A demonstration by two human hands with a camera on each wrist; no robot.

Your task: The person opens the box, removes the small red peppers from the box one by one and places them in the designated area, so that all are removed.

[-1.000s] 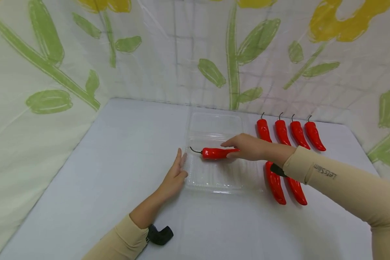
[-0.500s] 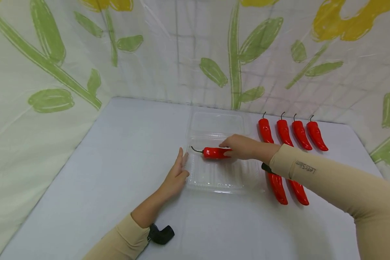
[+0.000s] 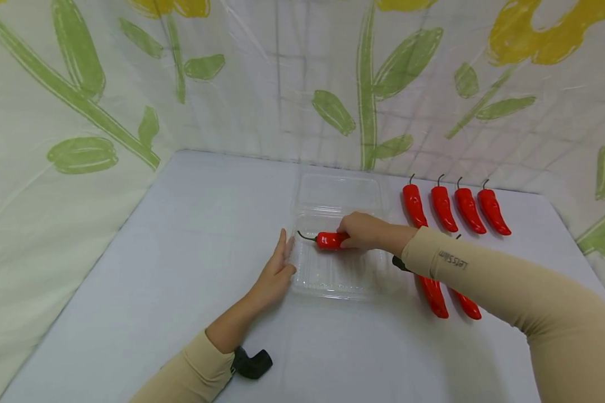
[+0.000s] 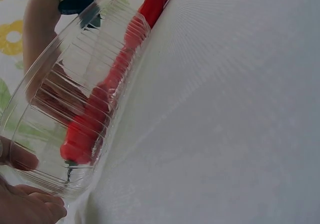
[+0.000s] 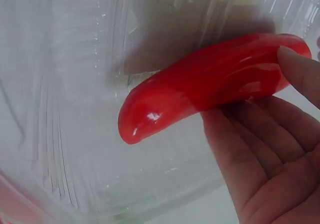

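Note:
A red chili pepper [image 3: 327, 240] with a thin dark stem lies crosswise over the clear plastic container [image 3: 327, 292], its stem pointing left. My right hand [image 3: 365, 230] pinches it around the middle. In the right wrist view the thumb is on one side of the chili pepper [image 5: 200, 81] and the other fingers are on the opposite side; its tip sticks out free. At the container's left wall rests my left hand [image 3: 271, 282], fingers straight along the side and thumb at the near corner. The left wrist view shows the chili pepper [image 4: 80, 141] through the see-through wall.
Behind the container lies its open clear lid [image 3: 340, 193]. A row of several red chili peppers [image 3: 467, 210] is at the back right, with more chili peppers [image 3: 433, 296] nearer, partly under the right sleeve [image 3: 464, 266]. A flower-patterned curtain [image 3: 242, 101] hangs behind the white table [image 3: 196, 224].
My right hand has shifted left along the chili pepper, and its fingers have closed in around it. The chili pepper stays in about the same place. The left hand keeps its position.

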